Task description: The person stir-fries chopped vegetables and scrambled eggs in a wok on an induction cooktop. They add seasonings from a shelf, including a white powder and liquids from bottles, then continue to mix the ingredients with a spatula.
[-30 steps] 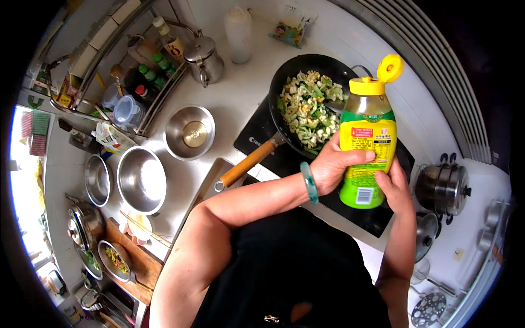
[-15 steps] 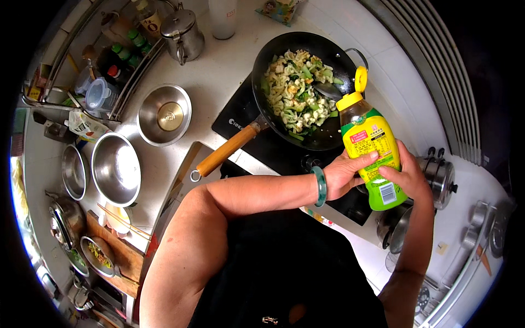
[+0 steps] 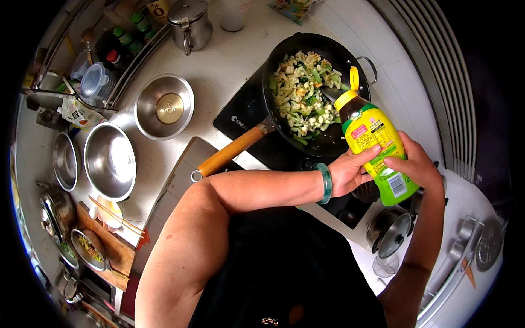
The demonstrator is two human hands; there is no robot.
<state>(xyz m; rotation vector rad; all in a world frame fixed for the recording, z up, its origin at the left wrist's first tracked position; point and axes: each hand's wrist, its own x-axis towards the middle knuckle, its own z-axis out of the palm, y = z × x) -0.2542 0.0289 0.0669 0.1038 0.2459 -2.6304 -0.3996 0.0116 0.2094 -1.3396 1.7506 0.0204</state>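
Both my hands grip a yellow and green squeeze bottle [image 3: 377, 139], its yellow flip cap open and its neck tilted toward the wok. My left hand [image 3: 350, 172], below a green bangle, wraps the bottle's left side with the thumb across the label. On the other side, my right hand [image 3: 418, 161] holds the bottle near its lower half. The black wok [image 3: 333, 143], with a wooden handle [image 3: 232, 150], stands on the cooktop just beyond. In it lie chopped pale and green vegetables [image 3: 306, 93], and a spatula [image 3: 331, 94] rests among them, partly hidden by the bottle.
Metal bowls [image 3: 164, 86] stand on the counter at left, near a rack of bottles. A metal pot [image 3: 190, 27] is at the back. Chopsticks [image 3: 117, 217] lie by a cutting board [image 3: 117, 257]. Lidded pots [image 3: 395, 235] sit at right, below a dish rack [image 3: 456, 257].
The view has shifted slightly, so the wok appears a little farther right. The bottle stays in both hands, still tilted with its cap open.
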